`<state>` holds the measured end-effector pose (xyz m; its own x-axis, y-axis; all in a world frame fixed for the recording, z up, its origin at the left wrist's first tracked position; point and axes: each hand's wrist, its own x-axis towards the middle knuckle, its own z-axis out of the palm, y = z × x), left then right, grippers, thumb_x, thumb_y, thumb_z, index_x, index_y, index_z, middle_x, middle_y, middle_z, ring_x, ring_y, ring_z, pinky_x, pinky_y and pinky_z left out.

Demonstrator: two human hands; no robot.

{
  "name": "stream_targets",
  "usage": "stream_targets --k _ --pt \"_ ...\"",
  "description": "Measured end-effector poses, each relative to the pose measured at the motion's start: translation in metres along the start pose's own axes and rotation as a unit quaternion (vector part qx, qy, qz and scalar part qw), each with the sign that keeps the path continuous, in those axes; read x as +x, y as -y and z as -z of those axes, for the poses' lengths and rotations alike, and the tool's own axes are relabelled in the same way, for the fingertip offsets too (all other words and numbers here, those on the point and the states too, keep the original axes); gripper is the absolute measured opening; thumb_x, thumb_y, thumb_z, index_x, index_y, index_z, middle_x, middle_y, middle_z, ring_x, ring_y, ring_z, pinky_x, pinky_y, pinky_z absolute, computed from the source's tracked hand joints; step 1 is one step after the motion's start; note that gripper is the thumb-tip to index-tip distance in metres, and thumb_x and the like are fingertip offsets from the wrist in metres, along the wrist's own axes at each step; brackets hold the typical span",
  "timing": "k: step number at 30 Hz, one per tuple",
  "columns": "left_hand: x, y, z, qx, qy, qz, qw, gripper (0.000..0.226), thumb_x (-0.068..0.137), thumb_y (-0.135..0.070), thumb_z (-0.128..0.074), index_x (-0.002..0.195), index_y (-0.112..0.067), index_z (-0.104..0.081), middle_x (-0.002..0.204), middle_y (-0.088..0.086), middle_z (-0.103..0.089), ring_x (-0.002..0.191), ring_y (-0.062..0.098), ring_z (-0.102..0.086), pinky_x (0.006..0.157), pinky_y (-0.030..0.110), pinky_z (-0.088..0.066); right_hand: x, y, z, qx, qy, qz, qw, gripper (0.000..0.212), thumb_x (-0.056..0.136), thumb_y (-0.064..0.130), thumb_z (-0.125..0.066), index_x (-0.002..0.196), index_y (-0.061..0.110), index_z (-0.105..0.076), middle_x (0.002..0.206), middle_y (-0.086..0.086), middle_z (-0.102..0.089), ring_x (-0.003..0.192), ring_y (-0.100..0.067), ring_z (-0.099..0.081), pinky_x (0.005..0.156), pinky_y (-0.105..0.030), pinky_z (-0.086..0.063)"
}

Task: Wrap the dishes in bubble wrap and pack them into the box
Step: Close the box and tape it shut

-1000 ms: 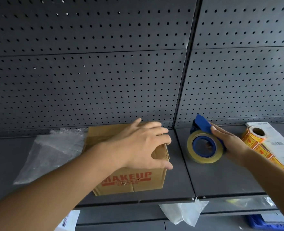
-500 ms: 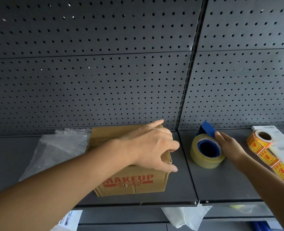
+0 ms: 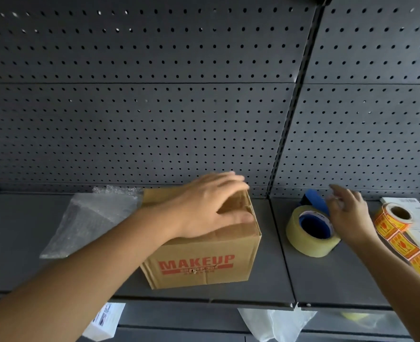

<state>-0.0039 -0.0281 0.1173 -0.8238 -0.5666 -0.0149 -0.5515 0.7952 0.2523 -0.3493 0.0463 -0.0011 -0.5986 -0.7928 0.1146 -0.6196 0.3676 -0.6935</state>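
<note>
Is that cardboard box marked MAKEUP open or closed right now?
Closed. The box has its top flaps folded down flat, and the left hand presses on them. Whether they are sealed cannot be told.

Your left hand (image 3: 211, 206) lies flat on the closed top flaps of the cardboard box (image 3: 204, 267) marked MAKEUP, which stands on the dark shelf (image 3: 327, 280) with a sheet of bubble wrap (image 3: 85, 218) just to its left. Your right hand (image 3: 349, 213), fingers loosely spread and blurred, is at the blue tape dispenser (image 3: 310, 230) with its clear roll. A roll of orange labels (image 3: 394, 218) lies just right of that hand.
</note>
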Motion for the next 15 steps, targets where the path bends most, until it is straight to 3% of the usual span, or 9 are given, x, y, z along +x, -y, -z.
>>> stream_targets --k 4,7,9,11,13,15 --pt "-0.053 0.047 -0.003 -0.114 -0.110 0.174 0.972 0.066 0.092 -0.072 -0.037 0.152 -0.047 -0.029 0.161 -0.026 -0.026 0.141 -0.002 -0.032 0.118 0.037 -0.032 -0.025 0.066 0.001 0.087 0.036 0.091 0.991 0.039 0.105 0.023 -0.047 0.144 0.028 -0.050 0.125 0.003 -0.049 0.110 -0.006 -0.056 0.093 -0.023 -0.042" --pt "-0.085 0.073 -0.027 -0.271 -0.222 0.264 0.899 0.054 0.094 -0.067 -0.042 0.145 -0.049 -0.042 0.152 -0.021 -0.044 0.135 0.002 -0.044 0.110 0.033 -0.038 -0.048 0.115 -0.012 0.147 0.120 0.131 0.973 0.037 0.104 0.028 -0.050 0.140 0.037 -0.050 0.123 0.016 -0.054 0.103 0.020 -0.052 0.085 -0.009 -0.041" --pt "-0.106 0.071 -0.042 -0.366 -0.281 0.273 0.844 0.058 0.093 -0.071 -0.038 0.146 -0.047 -0.043 0.150 -0.025 -0.045 0.133 -0.007 -0.044 0.110 0.027 -0.033 -0.061 0.143 -0.022 0.182 0.184 0.142 0.955 0.040 0.103 0.035 -0.051 0.142 0.041 -0.048 0.130 0.022 -0.052 0.113 0.019 -0.049 0.088 -0.010 -0.038" --pt "-0.128 0.070 -0.064 -0.459 -0.261 0.279 0.802 0.075 0.085 -0.087 -0.033 0.149 -0.047 -0.039 0.151 -0.026 -0.045 0.135 -0.009 -0.044 0.113 0.029 -0.033 -0.067 0.165 -0.032 0.196 0.231 0.148 0.941 0.044 0.101 0.042 -0.053 0.144 0.047 -0.045 0.138 0.024 -0.049 0.124 0.009 -0.046 0.096 -0.016 -0.036" --pt "-0.139 0.070 -0.086 -0.482 -0.217 0.267 0.806 0.085 0.081 -0.091 -0.035 0.150 -0.041 -0.040 0.152 -0.017 -0.047 0.139 0.006 -0.047 0.114 0.037 -0.038 -0.067 0.179 -0.043 0.159 0.270 0.168 0.935 0.048 0.099 0.048 -0.053 0.145 0.052 -0.040 0.141 0.025 -0.044 0.128 0.003 -0.042 0.096 -0.019 -0.034" --pt "-0.157 0.069 -0.105 -0.526 -0.192 0.235 0.794 0.076 0.084 -0.078 -0.057 0.137 -0.024 -0.050 0.146 -0.005 -0.054 0.128 0.018 -0.056 0.112 0.043 -0.043 -0.063 0.186 -0.052 0.097 0.297 0.177 0.933 0.051 0.099 0.050 -0.054 0.147 0.050 -0.039 0.141 0.020 -0.042 0.129 -0.003 -0.041 0.095 -0.021 -0.036"
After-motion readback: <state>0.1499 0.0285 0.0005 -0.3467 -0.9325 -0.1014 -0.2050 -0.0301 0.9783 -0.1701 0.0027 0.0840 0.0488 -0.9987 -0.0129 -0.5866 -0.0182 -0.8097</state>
